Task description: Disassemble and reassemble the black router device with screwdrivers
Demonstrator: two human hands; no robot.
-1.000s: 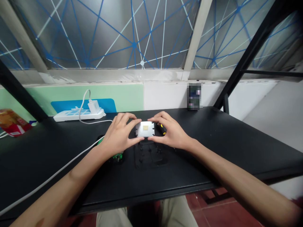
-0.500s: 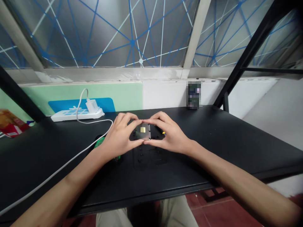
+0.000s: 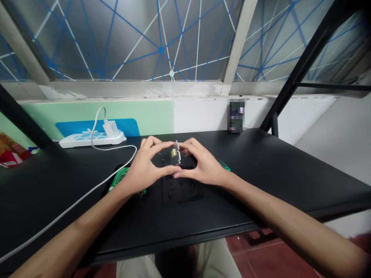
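A small flat metal plate with a gold patch (image 3: pixel 174 153) is raised over the black table, turned nearly edge-on. My left hand (image 3: pixel 145 164) is closed on it, fingers at its top and thumb at its bottom. My right hand (image 3: pixel 204 160) grips its right side in the same way, thumbs meeting underneath. Below the hands lies a dark plastic panel (image 3: pixel 185 189) with small raised features. A green circuit board (image 3: pixel 119 177) sits partly hidden behind my left wrist, and another green piece (image 3: pixel 224 166) shows beyond my right hand.
At the back left, a white power strip (image 3: pixel 78 141) holds a charger plug (image 3: pixel 110 128). Its white cable (image 3: pixel 72 202) crosses the table's left side. A red and orange packet (image 3: pixel 11 152) is at the far left; a pixelated dark object (image 3: pixel 236 116) stands against the wall.
The metal plate has been turned from facing me to nearly edge-on and raised slightly. My right hand has shifted a little left, uncovering a green piece behind it.
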